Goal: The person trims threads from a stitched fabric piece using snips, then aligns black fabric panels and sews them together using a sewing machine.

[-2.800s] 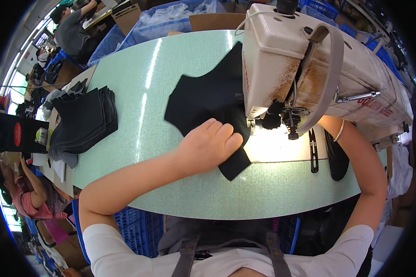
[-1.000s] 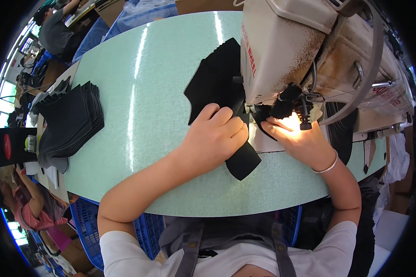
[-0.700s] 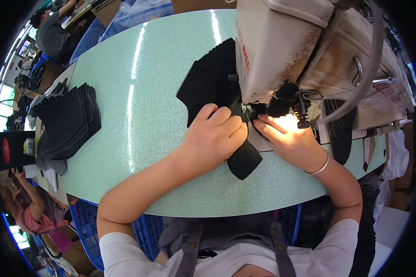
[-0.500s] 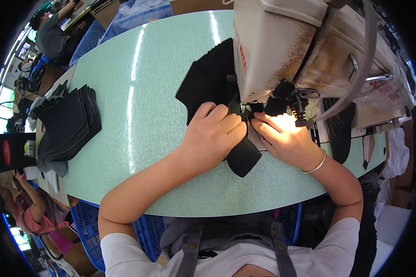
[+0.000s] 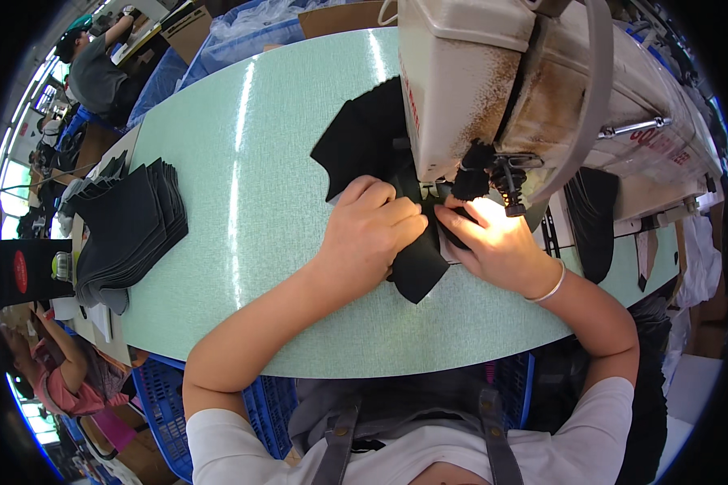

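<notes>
A white sewing machine (image 5: pixel 461 89), stained brown along its side, stands over the right half of the pale green table. Under its lamp-lit needle area lies a black fabric piece (image 5: pixel 364 137), which spreads out to the far left and hangs toward me as a narrower flap (image 5: pixel 419 271). My left hand (image 5: pixel 372 230) is closed on the fabric just left of the needle, fingers curled. My right hand (image 5: pixel 497 246), with a bracelet at the wrist, pinches the fabric's edge right of the needle. The fingertips and the needle itself are partly hidden.
A stack of black cut pieces (image 5: pixel 129 226) lies at the table's left. More dark pieces (image 5: pixel 594 226) rest right of the machine. Blue crates (image 5: pixel 158 412) stand below the near edge, with a bag-filled blue bin (image 5: pixel 243 40) behind. Two people work at the left.
The fabric has shifted and turned slightly at the needle, its near flap moving a little left. Both hands keep their hold. The whole view has shifted slightly.
</notes>
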A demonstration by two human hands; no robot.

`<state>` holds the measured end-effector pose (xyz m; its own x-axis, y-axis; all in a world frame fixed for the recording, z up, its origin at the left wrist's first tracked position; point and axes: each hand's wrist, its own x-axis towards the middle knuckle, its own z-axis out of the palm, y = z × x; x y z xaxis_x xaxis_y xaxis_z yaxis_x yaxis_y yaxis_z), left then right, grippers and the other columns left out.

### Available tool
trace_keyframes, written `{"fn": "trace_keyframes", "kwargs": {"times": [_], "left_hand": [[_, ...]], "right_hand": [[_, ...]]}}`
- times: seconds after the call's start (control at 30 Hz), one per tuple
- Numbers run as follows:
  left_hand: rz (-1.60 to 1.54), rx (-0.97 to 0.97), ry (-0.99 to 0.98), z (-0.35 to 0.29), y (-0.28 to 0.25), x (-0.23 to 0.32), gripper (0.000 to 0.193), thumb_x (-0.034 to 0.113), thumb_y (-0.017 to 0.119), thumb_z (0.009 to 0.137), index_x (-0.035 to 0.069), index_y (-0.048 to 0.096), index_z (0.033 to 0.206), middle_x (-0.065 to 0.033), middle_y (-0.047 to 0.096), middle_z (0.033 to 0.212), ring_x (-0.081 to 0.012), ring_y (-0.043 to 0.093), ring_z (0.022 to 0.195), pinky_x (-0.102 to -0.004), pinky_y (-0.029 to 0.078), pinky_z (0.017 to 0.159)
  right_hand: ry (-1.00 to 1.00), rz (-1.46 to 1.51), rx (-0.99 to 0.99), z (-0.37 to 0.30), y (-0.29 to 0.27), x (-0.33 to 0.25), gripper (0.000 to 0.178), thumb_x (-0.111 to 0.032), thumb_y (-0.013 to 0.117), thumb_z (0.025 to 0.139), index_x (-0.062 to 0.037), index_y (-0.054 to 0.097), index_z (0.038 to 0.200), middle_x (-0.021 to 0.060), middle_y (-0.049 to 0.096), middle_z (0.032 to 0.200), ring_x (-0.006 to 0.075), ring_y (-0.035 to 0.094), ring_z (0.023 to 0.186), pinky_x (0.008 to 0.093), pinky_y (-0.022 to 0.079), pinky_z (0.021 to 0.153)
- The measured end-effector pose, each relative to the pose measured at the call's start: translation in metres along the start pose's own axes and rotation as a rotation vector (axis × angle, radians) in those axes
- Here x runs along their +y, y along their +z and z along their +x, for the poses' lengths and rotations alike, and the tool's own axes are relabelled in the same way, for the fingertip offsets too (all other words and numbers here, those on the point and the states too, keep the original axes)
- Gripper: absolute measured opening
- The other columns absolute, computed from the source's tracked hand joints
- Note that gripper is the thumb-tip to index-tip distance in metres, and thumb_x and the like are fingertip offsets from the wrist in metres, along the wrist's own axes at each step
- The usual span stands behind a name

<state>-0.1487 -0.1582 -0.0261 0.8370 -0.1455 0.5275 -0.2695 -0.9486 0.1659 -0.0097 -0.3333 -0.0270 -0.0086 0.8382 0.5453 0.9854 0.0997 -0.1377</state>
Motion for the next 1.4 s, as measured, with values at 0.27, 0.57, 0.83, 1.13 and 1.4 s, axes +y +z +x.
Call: {"fn": "trace_keyframes", "kwargs": {"times": [0.27, 0.57, 0.83, 1.13, 1.4], "left_hand": [[0.017, -0.003, 0.057, 0.000, -0.010, 0.004, 0.030, 0.008, 0.067, 0.063, 0.009, 0.071, 0.093, -0.0015, 0.068, 0.094, -0.0234, 0.060, 0.091, -0.0422, 0.046, 0.091], [-0.043, -0.078, 0.035, -0.002, -0.008, -0.005, 0.027, 0.007, 0.066, 0.066, 0.010, 0.071, 0.092, 0.0008, 0.068, 0.093, -0.0194, 0.060, 0.091, -0.0436, 0.045, 0.093], [0.249, -0.080, 0.191, -0.003, -0.012, 0.028, 0.028, 0.012, 0.061, 0.071, 0.003, 0.064, 0.097, -0.0058, 0.057, 0.091, -0.0232, 0.056, 0.088, -0.0406, 0.044, 0.089], [-0.011, -0.164, -0.080, -0.007, -0.010, 0.029, 0.041, 0.003, 0.068, 0.061, 0.003, 0.065, 0.102, -0.0040, 0.050, 0.085, -0.0217, 0.050, 0.078, -0.0339, 0.036, 0.068], [-0.096, -0.087, -0.152, -0.005, -0.005, 0.024, 0.047, 0.002, 0.072, 0.057, 0.006, 0.067, 0.103, -0.0035, 0.057, 0.092, -0.0242, 0.054, 0.083, -0.0390, 0.043, 0.073]], "right_hand": [[-0.073, -0.099, 0.012, -0.008, 0.003, -0.007, 0.030, -0.007, 0.066, 0.075, 0.0057, 0.064, 0.102, 0.0116, 0.062, 0.098, 0.0181, 0.063, 0.066, 0.0286, 0.051, 0.057], [0.005, -0.072, 0.035, 0.000, 0.006, -0.010, 0.026, -0.004, 0.066, 0.076, 0.0058, 0.064, 0.099, 0.0107, 0.059, 0.092, 0.0219, 0.062, 0.068, 0.0312, 0.051, 0.058], [0.066, -0.013, -0.012, -0.004, -0.003, -0.014, 0.025, -0.004, 0.066, 0.074, 0.0041, 0.062, 0.096, 0.0133, 0.056, 0.095, 0.0247, 0.062, 0.072, 0.0327, 0.052, 0.061], [0.044, -0.066, -0.037, -0.002, 0.000, -0.014, 0.024, -0.002, 0.065, 0.073, 0.0073, 0.061, 0.096, 0.0150, 0.056, 0.097, 0.0250, 0.062, 0.072, 0.0341, 0.051, 0.062], [0.083, -0.061, 0.021, 0.001, 0.004, -0.012, 0.032, 0.002, 0.068, 0.071, 0.0053, 0.065, 0.102, 0.0119, 0.054, 0.088, 0.0255, 0.057, 0.073, 0.0330, 0.050, 0.063]]}}
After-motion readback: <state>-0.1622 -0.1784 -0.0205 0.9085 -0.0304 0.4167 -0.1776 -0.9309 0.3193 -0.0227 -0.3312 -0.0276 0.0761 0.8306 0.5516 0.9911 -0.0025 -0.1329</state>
